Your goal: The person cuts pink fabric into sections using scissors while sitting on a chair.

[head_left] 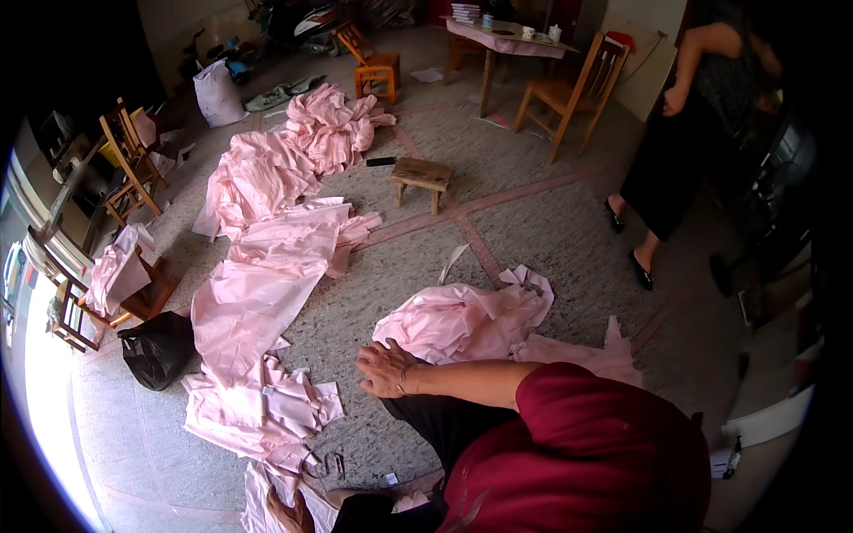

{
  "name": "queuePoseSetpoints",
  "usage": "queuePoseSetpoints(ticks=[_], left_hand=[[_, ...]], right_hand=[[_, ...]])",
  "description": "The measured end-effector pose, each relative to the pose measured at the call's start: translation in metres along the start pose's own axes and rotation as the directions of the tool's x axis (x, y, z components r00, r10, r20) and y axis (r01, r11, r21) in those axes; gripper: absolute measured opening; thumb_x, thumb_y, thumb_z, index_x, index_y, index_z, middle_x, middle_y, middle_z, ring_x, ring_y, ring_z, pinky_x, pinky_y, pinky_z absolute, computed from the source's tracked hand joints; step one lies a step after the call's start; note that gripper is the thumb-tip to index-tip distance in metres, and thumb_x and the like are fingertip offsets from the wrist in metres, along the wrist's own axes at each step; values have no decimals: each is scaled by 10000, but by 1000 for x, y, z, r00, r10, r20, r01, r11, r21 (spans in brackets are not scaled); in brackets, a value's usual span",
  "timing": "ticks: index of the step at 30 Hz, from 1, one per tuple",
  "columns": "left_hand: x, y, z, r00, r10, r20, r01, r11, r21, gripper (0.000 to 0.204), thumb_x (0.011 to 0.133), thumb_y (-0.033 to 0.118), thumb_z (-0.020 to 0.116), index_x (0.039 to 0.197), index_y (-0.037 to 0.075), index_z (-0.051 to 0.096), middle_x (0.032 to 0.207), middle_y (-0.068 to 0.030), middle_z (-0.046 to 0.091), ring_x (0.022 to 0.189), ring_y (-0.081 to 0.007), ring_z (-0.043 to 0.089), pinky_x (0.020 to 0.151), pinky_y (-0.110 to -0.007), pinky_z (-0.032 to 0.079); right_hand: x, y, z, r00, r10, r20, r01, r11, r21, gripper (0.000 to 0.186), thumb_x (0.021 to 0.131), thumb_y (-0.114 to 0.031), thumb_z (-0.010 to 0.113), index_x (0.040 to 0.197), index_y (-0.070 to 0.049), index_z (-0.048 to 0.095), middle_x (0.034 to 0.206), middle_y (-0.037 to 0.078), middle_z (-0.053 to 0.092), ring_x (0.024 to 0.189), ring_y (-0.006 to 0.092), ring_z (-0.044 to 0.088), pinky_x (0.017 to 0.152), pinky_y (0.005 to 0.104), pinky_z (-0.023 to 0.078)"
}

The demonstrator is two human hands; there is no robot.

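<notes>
My right hand [385,369] rests with spread fingers on the knee of my black trousers [426,425], my forearm reaching across from a dark red sleeve. Down at the lower edge, my left hand [290,513] lies on a pale pink cloth [258,497], its fingers apart; the frame cuts part of it off. Stitched pink pieces [253,404] lie on the floor just beyond. Small dark tools [336,464], perhaps thread snips, are near my left hand. Beyond my right knee is a crumpled pink cloth heap [462,324].
A long pile of pink fabric [262,266] runs up the floor. Around it are a black plastic bag [158,349], a low wooden stool [422,175], wooden chairs [378,67], a white sack [219,94] and a table [506,37]. Another person [684,133] stands at the right.
</notes>
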State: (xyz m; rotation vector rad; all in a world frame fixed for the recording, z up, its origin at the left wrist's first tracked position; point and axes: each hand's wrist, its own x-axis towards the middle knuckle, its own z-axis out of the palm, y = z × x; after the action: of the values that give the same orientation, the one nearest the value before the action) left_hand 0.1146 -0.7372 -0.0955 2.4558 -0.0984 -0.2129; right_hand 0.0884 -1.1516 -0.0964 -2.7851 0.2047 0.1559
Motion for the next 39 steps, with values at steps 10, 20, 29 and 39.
queuePoseSetpoints(ticks=[10, 20, 29, 39], left_hand=[[21, -48, 42, 913, -208, 351, 341, 861, -377, 515, 901, 318, 685, 1301, 18, 564, 1272, -171, 590, 1204, -264, 523, 1035, -402, 399], [27, -53, 32, 913, -270, 307, 371, 861, -347, 390, 927, 317, 638, 1186, 27, 613, 1113, -138, 643, 1073, -255, 567, 937, -395, 447], [38, -163, 62, 929, -226, 295, 339, 837, -429, 521, 840, 318, 696, 1189, -42, 556, 769, -1, 524, 677, -97, 467, 612, -261, 394], [1, -129, 37, 967, -226, 121, 242, 961, -136, 483, 853, 333, 647, 1135, -59, 624, 968, -185, 691, 875, -274, 662, 766, -357, 514]], right_hand=[[-1, 16, -12, 994, 101, 34, -100, 994, -38, 426, 807, -356, 595, 1129, -75, 598, 1243, 105, 511, 1218, 298, 452, 986, 541, 368], [3, 18, 0, 995, 100, 5, -99, 994, -49, 406, 810, -363, 589, 1104, -84, 610, 1220, 130, 522, 1183, 328, 478, 972, 570, 367], [1, 18, -4, 995, 100, 20, -100, 994, -43, 403, 791, -353, 593, 1074, -69, 626, 1213, 125, 543, 1196, 313, 483, 991, 535, 384], [11, 27, 2, 974, -79, -212, 76, 997, -23, 275, 750, -260, 616, 869, -17, 662, 1011, 186, 652, 980, 366, 612, 832, 468, 506]])
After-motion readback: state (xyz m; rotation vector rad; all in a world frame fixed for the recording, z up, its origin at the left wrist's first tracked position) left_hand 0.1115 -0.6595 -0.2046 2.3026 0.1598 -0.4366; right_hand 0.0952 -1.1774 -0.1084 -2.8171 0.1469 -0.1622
